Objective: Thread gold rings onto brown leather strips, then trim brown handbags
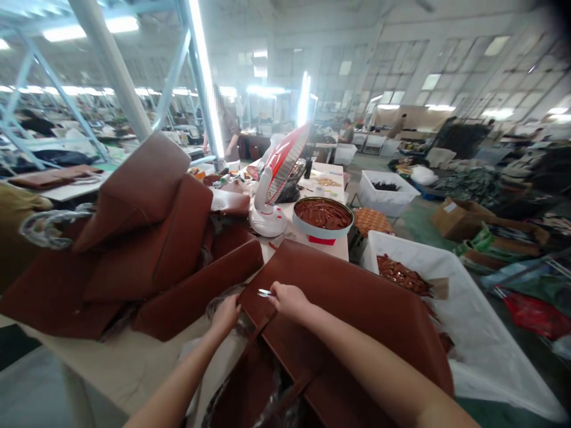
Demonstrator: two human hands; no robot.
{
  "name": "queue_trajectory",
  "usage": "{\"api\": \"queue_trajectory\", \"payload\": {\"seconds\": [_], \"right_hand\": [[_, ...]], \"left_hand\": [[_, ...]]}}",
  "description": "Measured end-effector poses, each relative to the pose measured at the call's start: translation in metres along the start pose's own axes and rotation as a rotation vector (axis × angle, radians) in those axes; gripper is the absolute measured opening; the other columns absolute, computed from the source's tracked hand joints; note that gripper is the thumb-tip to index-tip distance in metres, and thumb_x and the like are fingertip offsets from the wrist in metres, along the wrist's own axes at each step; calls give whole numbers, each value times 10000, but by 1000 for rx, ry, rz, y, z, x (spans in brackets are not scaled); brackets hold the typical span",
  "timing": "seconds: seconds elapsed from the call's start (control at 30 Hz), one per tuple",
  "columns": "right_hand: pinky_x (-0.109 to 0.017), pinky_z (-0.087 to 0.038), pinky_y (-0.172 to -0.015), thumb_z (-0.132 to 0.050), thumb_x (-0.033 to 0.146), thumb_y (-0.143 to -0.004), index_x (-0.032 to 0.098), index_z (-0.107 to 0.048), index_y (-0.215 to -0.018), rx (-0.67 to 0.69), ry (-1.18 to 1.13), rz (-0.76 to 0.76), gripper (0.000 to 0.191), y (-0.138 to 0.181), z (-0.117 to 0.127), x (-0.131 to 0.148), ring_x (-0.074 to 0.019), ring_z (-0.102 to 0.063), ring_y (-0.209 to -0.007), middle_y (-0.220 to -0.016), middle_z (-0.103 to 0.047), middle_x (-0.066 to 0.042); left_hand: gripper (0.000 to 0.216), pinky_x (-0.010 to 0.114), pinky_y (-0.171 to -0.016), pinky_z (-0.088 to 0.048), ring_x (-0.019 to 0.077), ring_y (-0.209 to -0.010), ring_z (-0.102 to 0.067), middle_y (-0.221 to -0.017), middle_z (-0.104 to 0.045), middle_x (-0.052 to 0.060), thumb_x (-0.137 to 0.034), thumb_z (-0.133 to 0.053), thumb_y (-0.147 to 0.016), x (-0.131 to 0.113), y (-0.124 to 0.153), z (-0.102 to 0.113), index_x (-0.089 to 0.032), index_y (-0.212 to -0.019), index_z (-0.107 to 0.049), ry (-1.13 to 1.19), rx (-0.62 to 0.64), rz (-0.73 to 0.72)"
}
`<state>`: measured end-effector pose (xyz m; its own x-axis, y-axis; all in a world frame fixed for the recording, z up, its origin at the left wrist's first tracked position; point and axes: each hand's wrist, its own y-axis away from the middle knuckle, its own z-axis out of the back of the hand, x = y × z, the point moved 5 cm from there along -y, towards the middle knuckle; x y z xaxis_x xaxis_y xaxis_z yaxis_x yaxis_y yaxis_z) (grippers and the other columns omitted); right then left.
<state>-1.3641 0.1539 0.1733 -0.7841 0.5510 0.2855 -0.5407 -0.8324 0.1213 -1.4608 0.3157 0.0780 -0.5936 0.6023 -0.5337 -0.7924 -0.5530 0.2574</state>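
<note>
A large brown leather-like bag (339,285) lies on its side across the table in front of me. My left hand (226,313) pinches its edge at the left corner. Just right of that, my right hand (289,302) is closed around small silver thread snips (264,293), their blades pointing left over the bag's surface. A narrow brown strap (263,324) runs near the bag's opening below my hands. Clear plastic shows inside the opening. My fingers partly cover the snips' handles.
More brown bags (147,232) are piled on the left. A white and red fan (270,208) and a round tin (323,217) of brown leather pieces stand beyond the bag. At the right is a white bin (473,315) with brown pieces inside. People work farther back.
</note>
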Motion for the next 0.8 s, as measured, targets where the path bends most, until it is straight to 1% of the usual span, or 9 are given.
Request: {"api": "queue_trajectory", "payload": {"seconds": [0.1,0.2,0.3,0.4,0.57,0.67,0.73,0.8], "right_hand": [[-290,-432,-663,-476,300,-860,177,-543,-971,39,63,-11,178,-46,-40,4,-229,-651,-862,-951,-689,-101],[-314,-449,-691,-473,287,-856,158,-536,-980,77,109,21,190,-76,-69,7,-245,-646,-879,-962,-679,-121],[-334,-457,-714,-462,293,-860,152,-525,-992,117,120,63,203,-92,-87,10,-256,-640,-892,-960,-673,-126],[-342,-460,-729,-449,289,-867,149,-512,-1006,140,115,84,206,-101,-97,12,-256,-637,-899,-970,-668,-126],[-331,-461,-709,-468,254,-855,130,-523,-994,150,131,80,194,-108,-108,16,-256,-645,-876,-956,-673,-142],[-302,-452,-691,-493,234,-840,140,-545,-969,150,136,90,169,-107,-107,20,-241,-651,-862,-938,-689,-127],[-276,-442,-670,-486,248,-849,156,-556,-951,133,128,83,154,-103,-94,21,-222,-656,-843,-921,-699,-105],[-258,-432,-652,-462,303,-873,173,-550,-971,83,112,58,186,-98,-65,17,-205,-656,-834,-924,-699,-84]], "left_hand": [[301,455,-884,-456,221,-1020,-562,-1155,-571,84,-300,-537,-861,14,-37,-14,-159,-1127,-544,-30,-15,-13],[255,431,-851,-471,202,-958,-581,-1084,-598,74,-322,-527,-865,30,-63,-25,-149,-1044,-579,-29,-3,11],[232,404,-817,-480,181,-886,-596,-978,-625,55,-337,-516,-870,43,-76,-32,-141,-962,-599,11,28,29],[237,390,-790,-488,171,-838,-604,-910,-633,41,-344,-517,-869,50,-78,-38,-136,-943,-599,90,38,45],[231,384,-785,-488,168,-830,-602,-890,-632,37,-341,-518,-868,49,-74,-43,-131,-920,-601,279,-25,103],[229,381,-782,-487,170,-842,-597,-910,-626,40,-341,-521,-866,50,-70,-43,-132,-922,-598,423,-82,171],[240,365,-757,-491,167,-829,-594,-923,-619,42,-349,-515,-868,51,-61,-41,-132,-938,-588,528,-113,237],[269,334,-703,-494,150,-770,-592,-897,-612,37,-377,-486,-878,50,-40,-42,-132,-947,-574,640,-107,309]]}}
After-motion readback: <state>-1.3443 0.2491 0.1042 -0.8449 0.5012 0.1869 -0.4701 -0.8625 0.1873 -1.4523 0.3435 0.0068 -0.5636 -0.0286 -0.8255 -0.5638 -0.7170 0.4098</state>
